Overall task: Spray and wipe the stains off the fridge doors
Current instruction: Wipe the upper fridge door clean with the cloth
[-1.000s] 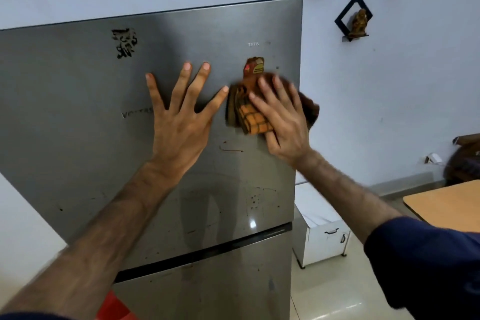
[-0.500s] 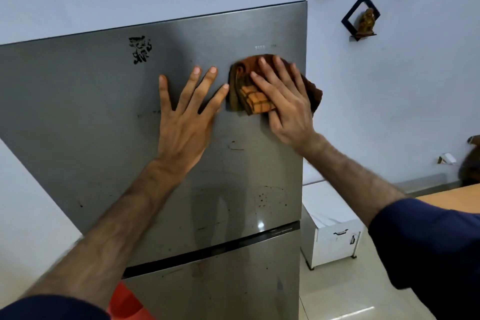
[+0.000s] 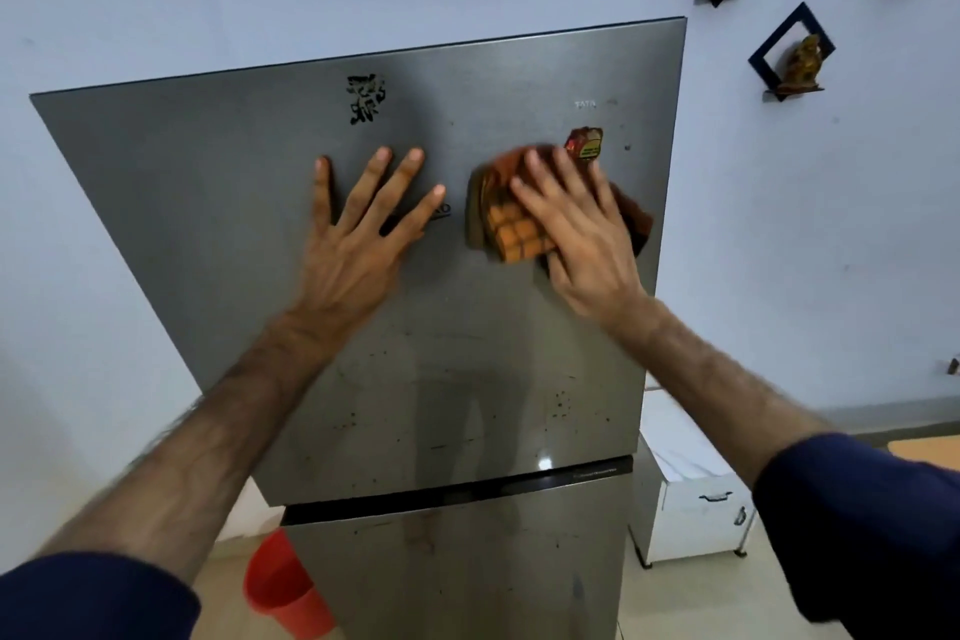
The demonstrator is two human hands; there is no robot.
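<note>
A grey steel fridge fills the view; its upper door (image 3: pixel 208 203) carries a black scribble stain (image 3: pixel 366 99) near the top, a small sticker (image 3: pixel 586 144) at the right and dark specks (image 3: pixel 558 405) lower down. My left hand (image 3: pixel 358 234) lies flat on the upper door with fingers spread. To its right my right hand (image 3: pixel 576 229) presses an orange-brown checked cloth (image 3: pixel 511 229) against the door with straight fingers, just below the sticker. The lower door (image 3: pixel 457 577) shows faint marks too. No spray bottle is in view.
A red bucket (image 3: pixel 283 582) stands on the floor at the fridge's lower left. A white cabinet (image 3: pixel 691 499) sits right of the fridge. Small black wall shelves (image 3: pixel 789 52) with ornaments hang at the upper right. A wooden table corner (image 3: pixel 930 447) shows at the right edge.
My right hand slid the cloth down off the sticker, which now shows again. The left hand stays flat on the door. The camera tilted, so the fridge sits lower in view.
</note>
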